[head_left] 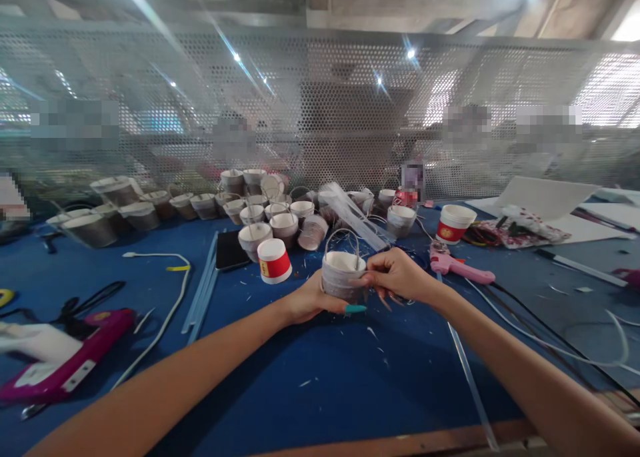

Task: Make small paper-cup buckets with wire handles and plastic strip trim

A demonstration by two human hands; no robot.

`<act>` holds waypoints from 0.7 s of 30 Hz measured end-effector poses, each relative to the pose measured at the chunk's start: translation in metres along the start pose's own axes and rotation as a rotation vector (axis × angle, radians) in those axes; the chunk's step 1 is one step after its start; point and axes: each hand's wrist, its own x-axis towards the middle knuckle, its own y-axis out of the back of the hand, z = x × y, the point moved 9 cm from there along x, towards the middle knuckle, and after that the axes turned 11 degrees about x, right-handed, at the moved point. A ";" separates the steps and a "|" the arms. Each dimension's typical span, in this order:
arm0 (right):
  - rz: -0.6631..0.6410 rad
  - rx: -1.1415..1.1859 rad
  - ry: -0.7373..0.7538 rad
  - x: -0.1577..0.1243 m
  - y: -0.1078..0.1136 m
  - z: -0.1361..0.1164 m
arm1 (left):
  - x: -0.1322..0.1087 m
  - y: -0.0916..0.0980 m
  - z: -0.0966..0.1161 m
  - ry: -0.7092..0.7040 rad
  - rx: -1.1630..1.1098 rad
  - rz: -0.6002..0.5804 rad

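A small grey-wrapped paper cup (342, 276) with a thin looped handle is held upright above the blue table. My left hand (313, 298) wraps round its left side and base, the thumb with a long turquoise nail lying across the front. At the cup's right side, the fingertips of my right hand (393, 274) are pinched against the wall near the rim. A red and white paper cup (275, 262) stands upside down just left of the held cup. Behind it are several more grey-wrapped cups (285, 229), some with handles.
On the right lie a pink glue gun (463, 268) with its cord and a red-banded paper cup (454, 225). Clear glue sticks (203, 287), a black phone (233, 250) and a magenta power strip (75, 360) are on the left. Perforated metal panels (345, 110) stand behind.
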 end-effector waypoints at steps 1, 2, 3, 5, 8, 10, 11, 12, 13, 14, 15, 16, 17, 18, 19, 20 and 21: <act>-0.007 -0.003 -0.001 0.000 0.000 0.001 | 0.000 0.000 0.000 0.000 0.003 -0.005; -0.012 -0.006 -0.002 0.000 0.001 0.001 | 0.000 0.001 0.000 -0.004 0.005 -0.008; -0.015 -0.007 -0.004 0.000 0.001 0.001 | 0.000 0.002 0.001 -0.008 0.006 -0.009; -0.019 -0.006 -0.010 0.000 0.002 0.001 | -0.001 0.003 0.000 -0.003 0.004 -0.011; -0.016 0.000 -0.024 -0.001 0.004 -0.002 | -0.002 0.004 -0.001 0.012 -0.030 -0.022; -0.015 0.008 -0.034 -0.001 0.005 -0.003 | -0.002 0.004 -0.002 0.016 -0.066 -0.020; -0.015 0.013 -0.037 -0.001 0.005 -0.004 | -0.002 0.004 -0.001 0.017 -0.086 -0.017; -0.012 0.017 -0.038 -0.001 0.006 -0.004 | -0.002 0.004 -0.001 0.019 -0.104 -0.016; -0.010 0.022 -0.036 -0.001 0.006 -0.005 | -0.002 0.004 -0.001 0.023 -0.120 -0.018; -0.006 0.027 -0.032 -0.001 0.007 -0.005 | -0.002 0.003 -0.001 0.026 -0.132 -0.024; -0.003 0.031 -0.028 -0.001 0.007 -0.005 | -0.002 0.003 -0.001 0.029 -0.142 -0.032; -0.001 0.034 -0.023 -0.001 0.007 -0.005 | -0.002 0.002 -0.002 0.031 -0.149 -0.039; -0.001 0.035 -0.019 -0.001 0.007 -0.004 | -0.001 0.003 -0.002 0.032 -0.153 -0.035; -0.005 0.034 -0.013 0.000 0.006 -0.004 | -0.001 0.005 -0.002 0.032 -0.150 -0.021; -0.008 0.033 -0.004 0.000 0.005 -0.004 | -0.001 0.007 -0.002 0.032 -0.142 -0.002; -0.007 0.031 0.008 0.000 0.005 -0.004 | -0.001 0.009 -0.003 0.032 -0.130 0.018; -0.003 0.029 0.021 0.000 0.005 -0.004 | -0.001 0.010 -0.002 0.031 -0.117 0.037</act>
